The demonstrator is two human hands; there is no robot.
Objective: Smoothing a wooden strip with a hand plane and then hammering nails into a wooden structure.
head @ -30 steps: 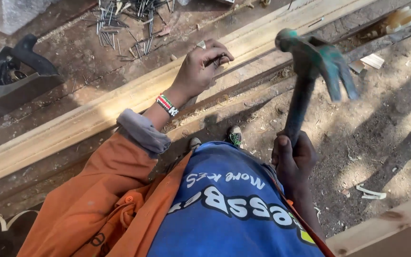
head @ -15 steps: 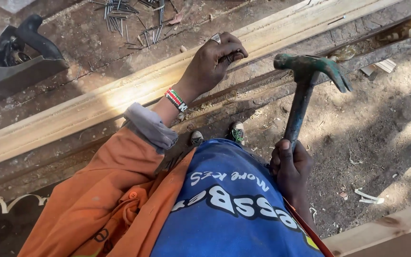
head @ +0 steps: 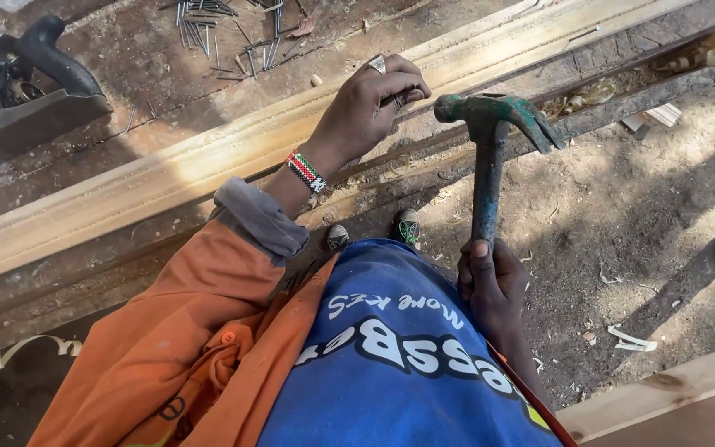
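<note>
The right hand (head: pixel 491 281) grips the claw hammer (head: pixel 490 141) by its handle; the left hand (head: pixel 363 109), fingers pressed together, rests on the long wooden plank (head: pixel 167 178).

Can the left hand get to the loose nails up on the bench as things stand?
Probably yes. The left hand rests on the long pale wooden moulding, and the pile of loose steel nails lies just beyond, with only bare dusty bench surface between them.

Orange jacket with grey cuff, blue printed shirt, beaded wristband, silver ring
</note>
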